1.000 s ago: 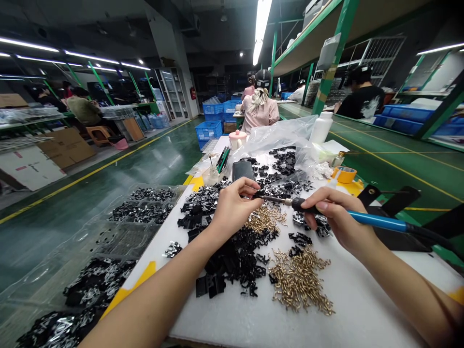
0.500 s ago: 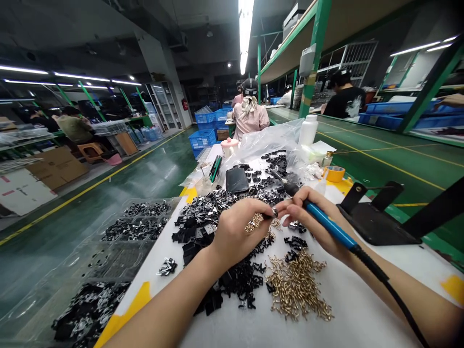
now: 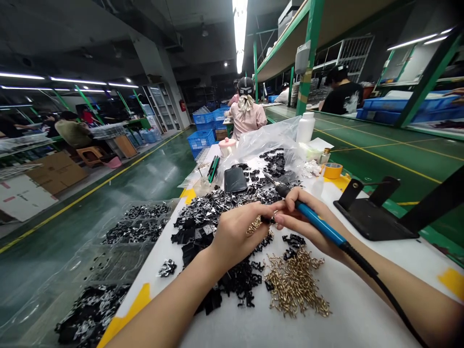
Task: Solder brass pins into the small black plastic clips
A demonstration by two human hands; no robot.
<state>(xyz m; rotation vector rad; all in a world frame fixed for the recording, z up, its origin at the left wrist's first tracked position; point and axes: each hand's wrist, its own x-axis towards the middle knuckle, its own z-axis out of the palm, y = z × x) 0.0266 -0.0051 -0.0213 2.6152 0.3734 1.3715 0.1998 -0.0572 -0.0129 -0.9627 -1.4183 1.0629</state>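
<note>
My left hand (image 3: 239, 229) pinches a small black part (image 3: 267, 220) above the heaps, its shape mostly hidden by the fingers. In my right hand (image 3: 308, 212) lies a soldering iron (image 3: 321, 222) with a blue handle, its tip pointing away to the upper left. The right fingertips meet the left ones at the small part. Below and to the right is a pile of brass-coloured bent pins (image 3: 297, 285). Small black and silver parts (image 3: 210, 212) are heaped around and behind the left hand.
At left stands a clear compartment tray (image 3: 119, 256) of small parts. A black metal stand (image 3: 377, 212) sits at right. Further back are a phone (image 3: 235, 180), orange tape (image 3: 331, 170), a white bottle (image 3: 306, 127) and a lidded cup (image 3: 227, 147). A co-worker (image 3: 247, 113) sits ahead.
My right hand with the soldering iron has shifted slightly left, and its fingers have closed in on the left fingertips. The left hand still holds the small part.
</note>
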